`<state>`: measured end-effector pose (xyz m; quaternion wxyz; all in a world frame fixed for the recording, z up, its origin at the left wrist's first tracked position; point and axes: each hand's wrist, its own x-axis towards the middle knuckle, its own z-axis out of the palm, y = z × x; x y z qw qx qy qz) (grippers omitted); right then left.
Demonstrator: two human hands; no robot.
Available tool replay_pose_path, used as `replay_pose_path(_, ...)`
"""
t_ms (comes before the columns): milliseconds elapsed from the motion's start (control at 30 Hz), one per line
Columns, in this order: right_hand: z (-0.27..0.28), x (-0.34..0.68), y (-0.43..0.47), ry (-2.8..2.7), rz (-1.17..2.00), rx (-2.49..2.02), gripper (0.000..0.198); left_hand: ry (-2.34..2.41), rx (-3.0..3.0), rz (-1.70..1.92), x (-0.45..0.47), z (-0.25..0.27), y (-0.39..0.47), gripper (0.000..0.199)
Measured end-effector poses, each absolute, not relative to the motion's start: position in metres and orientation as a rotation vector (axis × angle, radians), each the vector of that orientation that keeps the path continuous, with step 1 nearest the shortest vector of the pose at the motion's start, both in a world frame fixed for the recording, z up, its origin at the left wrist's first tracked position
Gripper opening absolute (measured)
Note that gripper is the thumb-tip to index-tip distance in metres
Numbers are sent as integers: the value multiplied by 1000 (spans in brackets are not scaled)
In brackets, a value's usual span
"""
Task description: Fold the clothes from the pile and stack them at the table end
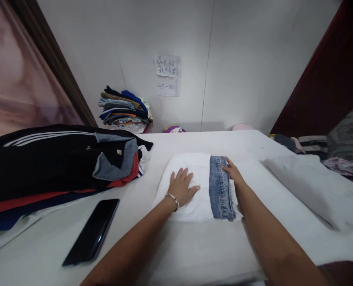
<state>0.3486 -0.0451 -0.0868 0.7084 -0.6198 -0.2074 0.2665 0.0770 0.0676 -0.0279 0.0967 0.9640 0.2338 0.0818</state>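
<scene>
Garment [205,194] lies folded on the tabletop [128,214], directly under the left hand [180,190] and touching the right hand [233,174]. It looks like a smoothing and squaring step, and it would go best with light, even pressure: a flat left palm holds the white cloth without bunching it, while the right squares the thick denim band [218,190]. Denim is probably stiffer than the white part, so a hard tug there could drag the soft folds askew. Wrinkles are best eased outward from the left palm, and the loose white edge [235,200] tucked in level with the band.

As for places, the left fingers are spread on the white part, pointing away from the wearer, with the thumb angled toward the band. The band runs just right of that thumb, its far right corner under the right thumb; the other right fingers are by the outer edge, partly hidden, so whether they pinch the cloth cannot be told. The loose white edge sticks out nearer the wearer than the right fingers. Well to the left of the left fingers lie the phone [94,232] and, beyond it, heaped clothes [45,159].
</scene>
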Motion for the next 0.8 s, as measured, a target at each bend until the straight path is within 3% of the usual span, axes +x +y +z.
replay_pose_path(133, -86, 344, -45, -462, 583, -1361, 84, 488, 2816, 204, 73, -13, 37, 68)
replay_pose_path(300, -78, 341, -44, -406, 511, -1337, 76, 111, 2922, 161, 70, -31, -11, 83)
replay_pose_path(567, -46, 325, -53, -713, -11, -1466, 66, 99, 2977, 220, 73, -47, -12, 77)
replay_pose_path(800, -61, 314, -44, -1004, 312, -1776, 49, 91, 2962, 224, 75, -45, -14, 76)
